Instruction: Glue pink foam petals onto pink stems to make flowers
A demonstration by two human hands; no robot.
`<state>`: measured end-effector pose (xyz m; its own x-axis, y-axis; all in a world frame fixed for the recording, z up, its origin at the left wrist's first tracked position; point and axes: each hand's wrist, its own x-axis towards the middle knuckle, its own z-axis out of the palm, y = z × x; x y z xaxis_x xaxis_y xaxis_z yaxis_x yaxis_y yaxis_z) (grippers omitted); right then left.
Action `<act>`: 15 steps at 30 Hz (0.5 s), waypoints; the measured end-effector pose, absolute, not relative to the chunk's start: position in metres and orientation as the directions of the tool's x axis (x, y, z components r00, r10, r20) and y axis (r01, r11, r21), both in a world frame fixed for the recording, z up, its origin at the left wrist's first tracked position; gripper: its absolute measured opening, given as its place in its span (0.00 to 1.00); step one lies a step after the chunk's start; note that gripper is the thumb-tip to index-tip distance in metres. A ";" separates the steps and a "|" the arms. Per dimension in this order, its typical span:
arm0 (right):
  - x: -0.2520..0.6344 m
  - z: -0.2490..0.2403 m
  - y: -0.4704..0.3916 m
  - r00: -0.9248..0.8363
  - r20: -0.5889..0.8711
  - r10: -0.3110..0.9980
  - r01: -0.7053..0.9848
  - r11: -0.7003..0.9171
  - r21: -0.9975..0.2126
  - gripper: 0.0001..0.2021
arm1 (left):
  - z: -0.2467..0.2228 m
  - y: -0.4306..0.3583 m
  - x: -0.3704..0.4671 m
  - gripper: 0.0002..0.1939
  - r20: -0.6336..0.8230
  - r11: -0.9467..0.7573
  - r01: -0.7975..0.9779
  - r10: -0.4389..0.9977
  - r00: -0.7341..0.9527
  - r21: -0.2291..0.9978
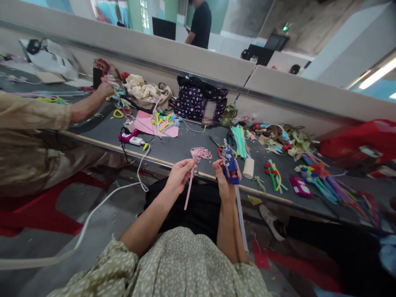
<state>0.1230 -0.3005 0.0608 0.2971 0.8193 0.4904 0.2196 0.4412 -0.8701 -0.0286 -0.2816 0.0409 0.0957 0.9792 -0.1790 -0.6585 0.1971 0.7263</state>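
1. Centre of the frame: the left hand (179, 176) pinches a pink stem (189, 187) between thumb and fingers, below its frayed top; a light, steady pinch should suit it.
2. Right of centre: the right hand (225, 183) grips a blue glue gun (231, 165), nozzle up; best keep that tip clear of fingers.
3. Pink bits (204, 154) lie on the table (176, 146), beside the stem's top.

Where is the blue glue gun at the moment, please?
In the head view, the blue glue gun is in the person's right hand, left of the beige cylinder.
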 end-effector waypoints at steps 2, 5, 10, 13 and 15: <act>0.124 0.056 -0.301 0.306 0.469 0.828 0.211 0.421 -0.882 0.11 | 0.038 -0.279 -0.031 0.17 -0.193 0.234 -0.695 0.971 0.137 0.680; 0.126 0.050 -0.302 0.307 0.425 0.851 0.214 0.374 -0.903 0.11 | 0.036 -0.277 -0.033 0.16 -0.207 0.270 -0.714 0.962 0.176 0.646; 0.128 0.048 -0.308 0.249 0.422 0.871 0.263 0.359 -0.896 0.10 | 0.040 -0.278 -0.035 0.14 -0.245 0.281 -0.705 0.957 0.155 0.651; 0.128 0.047 -0.311 0.195 0.429 0.882 0.280 0.369 -0.886 0.10 | 0.041 -0.277 -0.036 0.14 -0.240 0.252 -0.697 0.964 0.117 0.671; 0.128 0.045 -0.312 0.161 0.422 0.892 0.258 0.375 -0.891 0.11 | 0.040 -0.277 -0.036 0.15 -0.231 0.231 -0.689 0.968 0.094 0.687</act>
<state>0.1275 -0.3119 0.0446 0.1613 0.8921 0.4221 0.2579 0.3748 -0.8905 -0.0359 -0.2774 0.0403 0.0939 0.9683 -0.2313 -0.6886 0.2310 0.6874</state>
